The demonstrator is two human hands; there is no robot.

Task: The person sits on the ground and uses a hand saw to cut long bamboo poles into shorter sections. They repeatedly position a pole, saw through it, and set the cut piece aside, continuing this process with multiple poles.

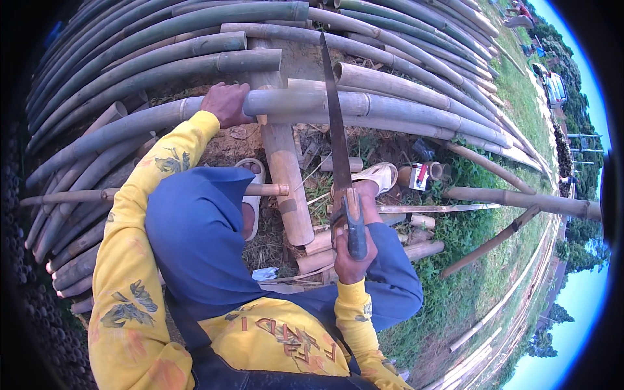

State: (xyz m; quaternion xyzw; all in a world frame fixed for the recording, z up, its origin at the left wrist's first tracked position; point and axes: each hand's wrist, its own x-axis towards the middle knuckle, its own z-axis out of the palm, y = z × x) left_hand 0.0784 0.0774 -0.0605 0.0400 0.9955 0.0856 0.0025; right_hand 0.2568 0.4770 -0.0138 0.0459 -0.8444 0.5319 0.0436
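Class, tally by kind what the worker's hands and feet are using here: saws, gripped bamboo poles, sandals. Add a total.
Hand saw, in the right hand: 1
Bamboo pole gripped by the left hand: 1
White sandals: 2
Total: 4

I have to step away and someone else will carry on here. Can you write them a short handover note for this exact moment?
Left hand: gripping the grey-green bamboo pole that lies across a wooden support post.
Right hand: closed on the hand saw, blade laid across the pole.
Done: short cut pieces lie on the ground by the feet.
Left: the pole under the blade is not cut through; many long poles are stacked behind.
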